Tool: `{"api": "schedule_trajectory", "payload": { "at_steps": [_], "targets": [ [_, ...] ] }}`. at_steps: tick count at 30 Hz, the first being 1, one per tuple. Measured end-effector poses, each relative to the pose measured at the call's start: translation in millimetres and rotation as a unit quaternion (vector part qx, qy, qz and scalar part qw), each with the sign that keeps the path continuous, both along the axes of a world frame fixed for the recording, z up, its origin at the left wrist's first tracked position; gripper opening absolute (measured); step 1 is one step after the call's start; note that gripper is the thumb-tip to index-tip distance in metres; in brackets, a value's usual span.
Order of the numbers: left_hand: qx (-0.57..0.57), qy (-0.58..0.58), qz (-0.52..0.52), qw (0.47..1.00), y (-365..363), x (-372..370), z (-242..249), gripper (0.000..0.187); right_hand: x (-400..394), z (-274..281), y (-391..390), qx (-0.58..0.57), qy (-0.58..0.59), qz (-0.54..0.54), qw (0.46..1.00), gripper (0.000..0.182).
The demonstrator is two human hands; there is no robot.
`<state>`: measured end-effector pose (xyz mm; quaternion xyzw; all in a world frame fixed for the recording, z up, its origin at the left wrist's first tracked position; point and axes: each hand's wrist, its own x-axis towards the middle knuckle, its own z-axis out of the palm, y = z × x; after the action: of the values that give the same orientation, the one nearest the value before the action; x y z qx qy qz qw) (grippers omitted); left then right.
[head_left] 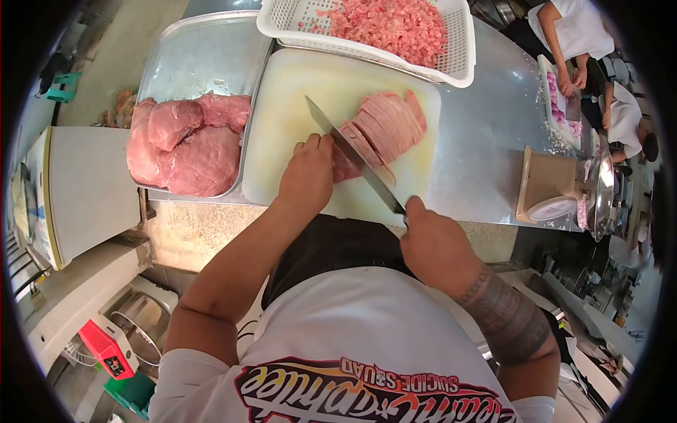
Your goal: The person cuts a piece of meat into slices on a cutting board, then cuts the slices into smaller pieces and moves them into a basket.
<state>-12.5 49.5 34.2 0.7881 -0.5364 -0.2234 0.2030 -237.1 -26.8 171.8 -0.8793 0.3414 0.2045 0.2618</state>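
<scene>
Gripping a kitchen knife (360, 161), the right hand (441, 243) slants its blade across the sliced raw meat (396, 130) near the right edge of the white cutting board (285, 92). The left hand (309, 169), fingers curled, touches the meat's left end. A metal tray (201, 60) of meat chunks (201, 162) sits along the board's left edge, a perforated basket (285, 22) of diced meat (395, 29) by the far edge.
</scene>
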Motion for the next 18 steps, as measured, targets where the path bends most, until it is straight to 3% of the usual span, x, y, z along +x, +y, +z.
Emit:
{"api": "schedule_trajectory", "payload": {
  "at_steps": [6,11,13,16,18],
  "targets": [
    [-0.02,0.007,0.003,1.0,3,4,-7,0.047,5,-17,-7,0.001,-0.033,0.036,0.999,0.034],
    [-0.02,0.026,0.019,0.999,6,-1,-6,0.046,47,-102,-1,-0.051,-0.102,0.014,0.993,0.038],
    [-0.04,-0.022,0.018,0.999,7,3,-18,0.045,62,-116,-4,-0.104,-0.149,0.025,0.983,0.039],
    [-0.03,-0.014,0.034,0.999,9,-1,-10,0.043,58,-89,-10,-0.072,-0.144,0.012,0.987,0.038],
    [-0.014,0.0,0.044,0.999,9,-2,-6,0.042,42,-45,-6,-0.049,-0.078,0.011,0.996,0.034]
  ]
}}
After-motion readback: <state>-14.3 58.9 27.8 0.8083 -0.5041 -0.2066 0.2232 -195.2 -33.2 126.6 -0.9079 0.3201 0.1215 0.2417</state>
